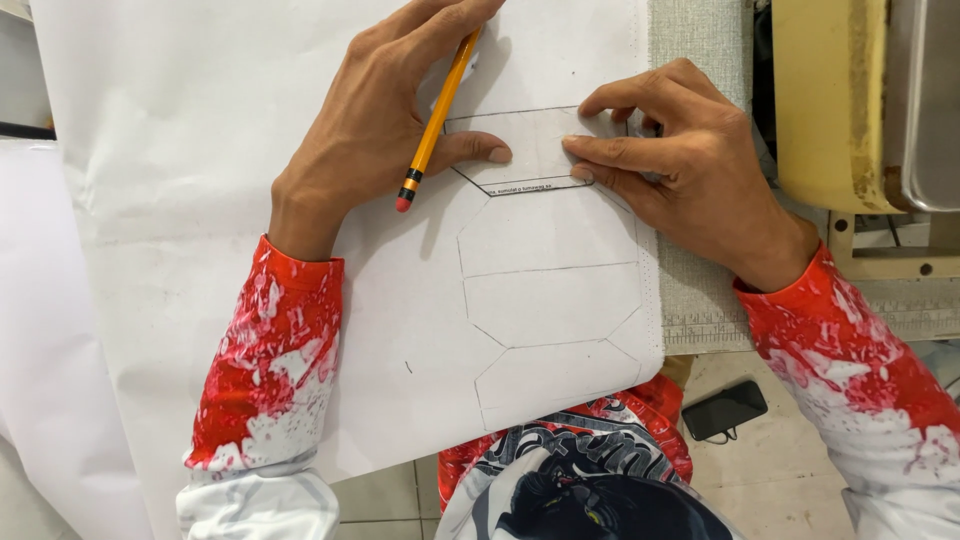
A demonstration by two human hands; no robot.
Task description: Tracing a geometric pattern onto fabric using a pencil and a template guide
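Translucent and stiff-looking, a small six-sided pattern template [530, 150] lies flat on a big white paper sheet [200, 200], toward the sheet's far right part. Its edges are straight, its near corners cut off at a slant, and a thin line of print runs along its near edge. Nearer on the sheet, three pencil outlines [545, 300] of the same cut-corner shape stack one below another, drawn in fine grey lines.

Pressing the template from the right, the right hand [690, 170] has its fingers stretched long and flat, fingertips [580, 145] on the template's right edge, gripping nothing. On the left, the left hand [385, 120] closes its fingers around a yellow pencil [437, 115]; its thumb reaches out and its tip touches the template's left part. The pencil is slim and glossy, with a black-banded ferrule and a red eraser pointing near and left, while its tip is hidden behind the fingers at the far end.

Both arms wear smooth sleeves [270, 350] in red with white splatter shapes, turning plain white nearer the elbows.

Under the sheet's right edge shows a grey woven mat [700, 50] with a printed ruler scale along its near border. Far right stands a cream-yellow sewing machine [830, 100] with a dull metal plate, its paint worn at the edge. Below, a dark phone [725, 408] lies on the pale tiled floor [780, 480].
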